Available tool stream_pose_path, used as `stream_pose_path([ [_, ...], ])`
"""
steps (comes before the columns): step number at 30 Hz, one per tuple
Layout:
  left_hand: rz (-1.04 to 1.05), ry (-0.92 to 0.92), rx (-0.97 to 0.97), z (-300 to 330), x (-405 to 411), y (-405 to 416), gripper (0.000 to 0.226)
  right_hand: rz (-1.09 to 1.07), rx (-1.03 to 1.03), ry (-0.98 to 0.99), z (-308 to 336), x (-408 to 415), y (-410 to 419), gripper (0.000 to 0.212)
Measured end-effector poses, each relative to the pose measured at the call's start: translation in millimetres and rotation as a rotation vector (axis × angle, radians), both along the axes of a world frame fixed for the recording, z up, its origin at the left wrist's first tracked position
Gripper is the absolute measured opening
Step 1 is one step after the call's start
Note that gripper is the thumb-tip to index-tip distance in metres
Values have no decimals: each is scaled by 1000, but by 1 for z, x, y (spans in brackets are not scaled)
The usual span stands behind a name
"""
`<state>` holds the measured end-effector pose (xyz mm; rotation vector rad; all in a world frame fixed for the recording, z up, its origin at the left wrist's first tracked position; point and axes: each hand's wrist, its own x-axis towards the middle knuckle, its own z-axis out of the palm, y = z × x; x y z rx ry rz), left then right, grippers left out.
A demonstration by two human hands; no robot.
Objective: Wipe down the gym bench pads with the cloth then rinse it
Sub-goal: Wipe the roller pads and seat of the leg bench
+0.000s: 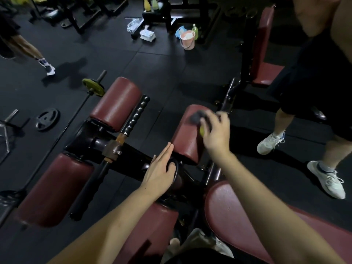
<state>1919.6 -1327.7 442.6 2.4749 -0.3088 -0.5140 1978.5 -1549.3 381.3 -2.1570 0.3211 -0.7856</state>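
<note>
Wiping was under way: right hand (216,128) gripped the dark grey-and-yellow cloth (199,119), pressed on the far-right maroon vinyl roller pad (187,138). Left hand (159,171), fingers straight and together, braced the black frame (133,149). Other pads' status indeterminate; rinse pending, probably at the pink bucket (187,40).

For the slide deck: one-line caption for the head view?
Right hand wipes a maroon roller pad with a dark cloth; left hand steadies the frame.

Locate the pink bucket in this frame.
In the head view, the pink bucket stands on the floor at upper centre, beside a green bottle near a black equipment frame.
</note>
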Motion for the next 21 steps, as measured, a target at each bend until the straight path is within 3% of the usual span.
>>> stream_pose_path([
  [5, -20, -45, 36, 4, -4, -3, 60, -60, 83, 96, 8, 43, -25, 35],
  [14, -4, -52, 53, 5, -8, -11, 62, 234, 84, 12, -5, -91, 50, 29],
  [16, 1, -88, 67, 5, -13, -12, 61, 256, 37, 3, -5, -75, 34, 28],
  [21, -42, -144, 144, 3, -26, -10, 61, 15, 121, 101, 5, 7, -16, 35],
])
